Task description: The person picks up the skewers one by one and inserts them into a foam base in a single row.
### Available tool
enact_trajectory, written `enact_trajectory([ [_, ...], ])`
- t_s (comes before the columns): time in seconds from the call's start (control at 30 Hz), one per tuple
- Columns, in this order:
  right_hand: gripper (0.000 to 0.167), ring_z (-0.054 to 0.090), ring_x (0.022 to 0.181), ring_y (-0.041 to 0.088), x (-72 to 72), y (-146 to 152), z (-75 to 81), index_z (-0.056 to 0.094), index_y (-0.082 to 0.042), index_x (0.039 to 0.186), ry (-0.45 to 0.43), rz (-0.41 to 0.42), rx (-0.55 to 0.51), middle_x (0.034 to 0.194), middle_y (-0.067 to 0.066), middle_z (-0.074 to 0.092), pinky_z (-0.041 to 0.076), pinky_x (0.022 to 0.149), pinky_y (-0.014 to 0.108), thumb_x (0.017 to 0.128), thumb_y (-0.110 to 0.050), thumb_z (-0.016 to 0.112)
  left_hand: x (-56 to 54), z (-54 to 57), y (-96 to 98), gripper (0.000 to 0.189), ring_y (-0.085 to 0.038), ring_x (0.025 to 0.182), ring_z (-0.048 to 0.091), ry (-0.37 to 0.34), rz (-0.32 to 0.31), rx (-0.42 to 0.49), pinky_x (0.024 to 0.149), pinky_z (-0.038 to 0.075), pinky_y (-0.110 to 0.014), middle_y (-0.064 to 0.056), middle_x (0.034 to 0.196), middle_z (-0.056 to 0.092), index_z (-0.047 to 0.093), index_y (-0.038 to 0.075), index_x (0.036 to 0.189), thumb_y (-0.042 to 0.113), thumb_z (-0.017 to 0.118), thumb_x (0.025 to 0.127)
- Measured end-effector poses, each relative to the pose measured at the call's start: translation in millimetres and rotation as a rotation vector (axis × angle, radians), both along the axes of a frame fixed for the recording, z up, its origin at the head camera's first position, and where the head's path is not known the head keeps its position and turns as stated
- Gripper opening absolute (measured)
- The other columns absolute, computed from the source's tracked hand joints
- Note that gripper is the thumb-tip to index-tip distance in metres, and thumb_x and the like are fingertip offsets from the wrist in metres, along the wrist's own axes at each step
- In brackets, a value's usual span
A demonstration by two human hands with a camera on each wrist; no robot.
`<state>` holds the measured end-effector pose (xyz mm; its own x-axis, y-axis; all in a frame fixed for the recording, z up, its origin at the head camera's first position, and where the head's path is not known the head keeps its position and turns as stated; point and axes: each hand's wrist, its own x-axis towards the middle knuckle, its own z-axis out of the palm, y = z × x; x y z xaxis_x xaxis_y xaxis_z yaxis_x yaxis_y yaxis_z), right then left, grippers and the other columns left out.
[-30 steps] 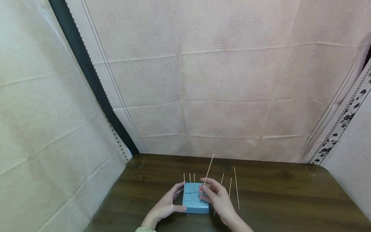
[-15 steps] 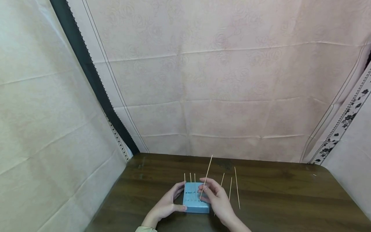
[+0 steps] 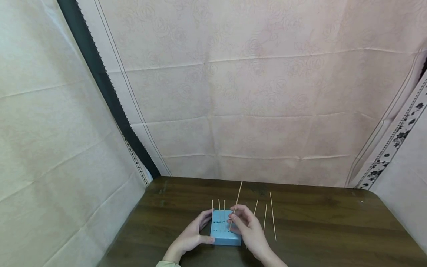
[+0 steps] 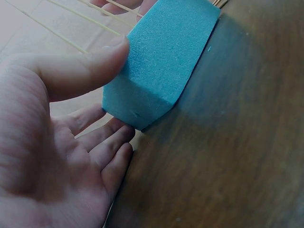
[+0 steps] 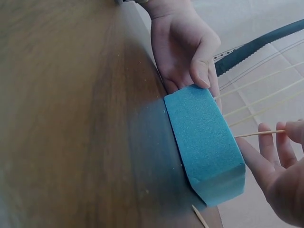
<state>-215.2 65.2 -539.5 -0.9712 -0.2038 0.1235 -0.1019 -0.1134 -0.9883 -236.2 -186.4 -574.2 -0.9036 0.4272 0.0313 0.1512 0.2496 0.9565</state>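
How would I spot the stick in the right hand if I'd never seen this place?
On the dark wooden table sits a blue block. Just right of its three upright sticks, the right hand pinches the stick you want. It leans, and its top reaches higher in the head view than any other stick's.

No legible txt, nos. or brands in any view. Nearest thing to it, head view: small dark marks (image 3: 218, 222) in rows on top of the blue block (image 3: 225, 239); too tiny to tell if letters, nos. or just holes. Cloth border (image 3: 401, 135) at R has dark floral print + dots, i.e. pattern, not wording. Block sides, both wrist cams: no readable print.
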Motion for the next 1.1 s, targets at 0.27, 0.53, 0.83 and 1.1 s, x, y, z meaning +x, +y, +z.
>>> enact_trajectory([
  [0.27, 0.034, 0.07, 0.115, 0.036, 1.4, -0.2, 1.6, 0.06, 0.002, 0.133, 0.011, 0.02, -0.014, 0.12, 0.028, 0.066, 0.062, 0.093, 0.047, 0.106, -0.016, 0.068, 1.6, 2.0, -0.2, 0.096, -0.051, 0.154, 0.032, 0.009, -0.011, 0.006, 0.123, 0.022, -0.069, -0.027, 0.167, 0.036, 0.032, 0.004, 0.165, 0.009, 0.087, 0.086],
  [0.53, 0.03, 0.072, 0.11, 0.034, 2.4, 0.1, 0.7, 0.062, 0.004, 0.127, 0.05, 0.032, 0.025, 0.117, 0.026, 0.069, 0.062, 0.092, 0.045, 0.105, -0.015, 0.069, 0.1, -0.4, 0.1, 0.095, -0.05, 0.154, 0.032, -0.001, -0.007, 0.007, 0.123, 0.021, -0.069, -0.026, 0.167, 0.037, 0.032, 0.004, 0.165, 0.008, 0.086, 0.087],
  [0.83, 0.024, 0.074, 0.099, 0.026, 0.8, 0.5, -3.5, 0.068, 0.003, 0.116, 0.132, 0.004, 0.137, 0.106, 0.013, 0.072, 0.064, 0.084, 0.036, 0.102, -0.016, 0.074, 0.1, 1.0, 1.6, 0.093, -0.048, 0.155, 0.032, -0.034, 0.008, 0.008, 0.124, 0.022, -0.068, -0.024, 0.167, 0.039, 0.035, 0.008, 0.165, 0.01, 0.086, 0.087],
  [1.1, 0.012, 0.073, 0.091, 0.02, -1.8, 0.4, -5.4, 0.073, -0.009, 0.106, 0.183, -0.039, 0.242, 0.098, 0.002, 0.075, 0.062, 0.081, 0.03, 0.099, -0.017, 0.078, 0.8, 1.4, 1.0, 0.094, -0.047, 0.155, 0.032, -0.028, 0.007, 0.005, 0.123, 0.023, -0.068, -0.023, 0.167, 0.039, 0.034, 0.008, 0.166, 0.01, 0.086, 0.087],
])
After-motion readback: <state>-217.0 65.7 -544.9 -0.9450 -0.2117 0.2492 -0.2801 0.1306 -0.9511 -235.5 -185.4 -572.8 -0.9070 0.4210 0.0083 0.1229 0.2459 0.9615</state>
